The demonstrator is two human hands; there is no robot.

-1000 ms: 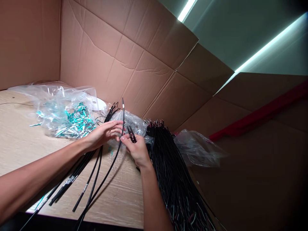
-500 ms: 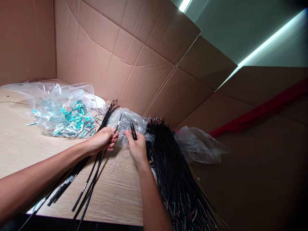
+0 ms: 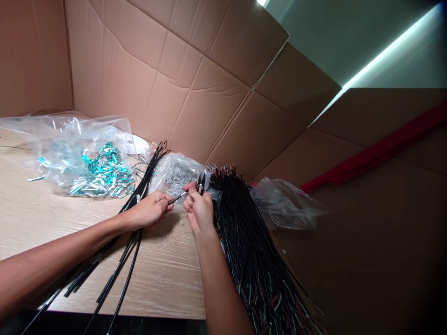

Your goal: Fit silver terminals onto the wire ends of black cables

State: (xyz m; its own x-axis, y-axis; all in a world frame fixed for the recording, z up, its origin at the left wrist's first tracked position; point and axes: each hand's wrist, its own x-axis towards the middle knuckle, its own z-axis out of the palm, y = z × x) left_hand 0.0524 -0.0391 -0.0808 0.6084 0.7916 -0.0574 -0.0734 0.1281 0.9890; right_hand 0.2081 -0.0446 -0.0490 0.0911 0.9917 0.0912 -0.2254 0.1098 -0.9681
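Note:
My left hand [image 3: 153, 209] is closed on a black cable [image 3: 172, 201] close to its end, which points right. The tip of that cable reaches the thumb and finger of my right hand [image 3: 199, 204]. A pair of black thread snips [image 3: 201, 181] is held in the same right hand, blades up and slightly apart. Under and beside my left forearm lie several more black cables [image 3: 148, 174]. Just behind the hands rests a clear plastic bag [image 3: 178, 174] with fine silvery scraps in it.
To the left, a clear bag [image 3: 70, 135] holds teal and silver foil pieces [image 3: 111, 163]. A thick bundle of black cables [image 3: 240, 228] hangs over the right side of the wooden table [image 3: 171, 279]. Another clear bag [image 3: 286, 204] lies beyond it. Cardboard walls [image 3: 139, 88] stand behind.
The cable end has swung from pointing up to pointing right. My right hand's fingers have come to its tip, and the snips' blades have spread slightly.

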